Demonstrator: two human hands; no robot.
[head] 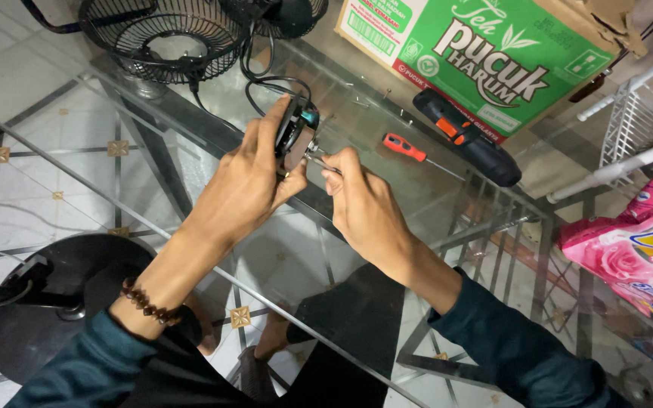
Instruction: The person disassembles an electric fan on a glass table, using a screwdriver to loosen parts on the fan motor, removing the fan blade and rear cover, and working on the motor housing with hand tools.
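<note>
Desk: a clear glass top (387,113) on a dark metal frame; the tiled floor with small gold diamond insets shows through it.
Carton: a large green, white and red cardboard box (485,53) lies at the desk's far right corner, matte, its flaps open.
Fan guard: a round black wire cage (164,38) stands at the far left edge, thin ribs radiating from a hub; a black cable (266,79) loops from it toward the hands.
Fan base: a round, flat black disc (62,302) with a pole stands on the floor beneath the near left corner.
Pouch: a glossy pink plastic bag (636,249) printed with roses lies off the right edge, beside a white wire rack (629,113).
Power driver: a black tool with orange trim (466,140) lies just in front of the carton.
Screwdriver: a small red-handled one with a thin steel shaft (406,149) lies just beside the power driver, near the right hand.
Left hand (247,185): grip wrapped around a small black motor housing with a teal part (296,132), held above the desk's middle; a brown bead bracelet (141,301) circles the wrist.
Right hand (360,200): fingertips pinched together on a thin metal tool (319,156) whose tip meets the housing.
</note>
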